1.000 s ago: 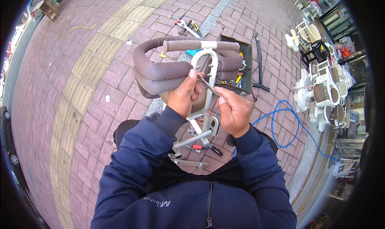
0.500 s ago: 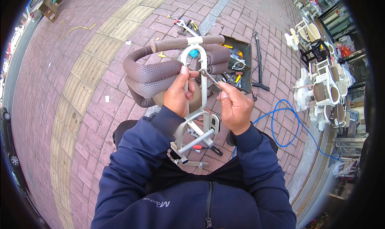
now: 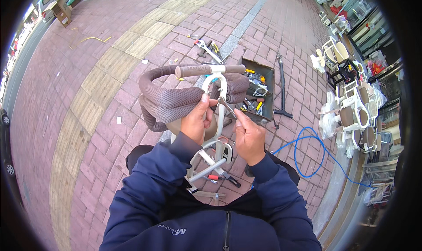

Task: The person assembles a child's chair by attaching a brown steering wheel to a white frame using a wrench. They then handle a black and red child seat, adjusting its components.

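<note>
Between my knees stands a white metal frame with a brown padded ring and a brown crossbar on top. My left hand is closed round the frame's left tube, thumb up. Its index finger reaches across the gap toward the right tube. A small metal wrench is pinched in my right hand. The wrench's head sits against the right tube, near the left fingertip. Any nut or bolt under the wrench head is too small to make out.
Behind the frame is a dark toolbox of tools. A large adjustable wrench and a black T-shaped bar lie on the paving. A blue hose loops at right, before stacked white-and-brown seats. A red-handled tool lies below.
My right hand has moved slightly left, toward the frame, and the wrench handle now slopes more steeply. My left hand keeps its hold. The whole scene sits lower in view.
</note>
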Demonstrator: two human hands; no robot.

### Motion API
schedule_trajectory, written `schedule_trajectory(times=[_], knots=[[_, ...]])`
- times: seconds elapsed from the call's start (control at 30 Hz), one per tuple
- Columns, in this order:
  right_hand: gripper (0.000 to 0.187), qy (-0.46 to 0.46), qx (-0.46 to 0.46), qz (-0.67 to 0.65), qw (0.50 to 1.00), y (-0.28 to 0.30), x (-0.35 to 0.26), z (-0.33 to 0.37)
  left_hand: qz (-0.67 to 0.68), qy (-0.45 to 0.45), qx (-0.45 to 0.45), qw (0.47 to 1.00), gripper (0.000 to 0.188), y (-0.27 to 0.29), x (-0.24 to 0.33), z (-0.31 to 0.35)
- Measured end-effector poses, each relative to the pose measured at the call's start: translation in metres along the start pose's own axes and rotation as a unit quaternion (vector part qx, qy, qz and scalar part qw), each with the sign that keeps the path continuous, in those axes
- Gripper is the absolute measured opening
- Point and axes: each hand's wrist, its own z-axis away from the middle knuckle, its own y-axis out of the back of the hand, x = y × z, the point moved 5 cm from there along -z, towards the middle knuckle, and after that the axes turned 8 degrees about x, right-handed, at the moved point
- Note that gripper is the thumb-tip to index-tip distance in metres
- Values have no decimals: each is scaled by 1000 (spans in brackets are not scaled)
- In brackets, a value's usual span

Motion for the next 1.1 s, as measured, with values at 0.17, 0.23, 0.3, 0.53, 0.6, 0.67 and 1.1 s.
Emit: schedule_trajectory(times=[0.17,0.23,0.3,0.53,0.6,0.67,1.1], knots=[[28,21,11,-1,1000,-3,-2,4,2,0,-3,1000,62,5,0,0],[29,15,17,-6,1000,-5,-1,7,0,0,-5,1000,62,5,-1,0],[31,-13,1,-14,1000,-10,3,12,20,-3,7,1000,57,7,0,0],[34,-34,-13,-32,999,-18,1,17,5,0,10,1000,61,10,-3,-4],[33,-36,-23,-33,999,-13,-2,12,-2,4,16,1000,61,10,-5,-7],[31,-44,-18,-54,997,-1,-6,10,-1,4,18,1000,60,9,-7,-11],[39,29,-17,-55,998,-14,-15,20,87,45,-33,995,64,-7,-14,-4]])
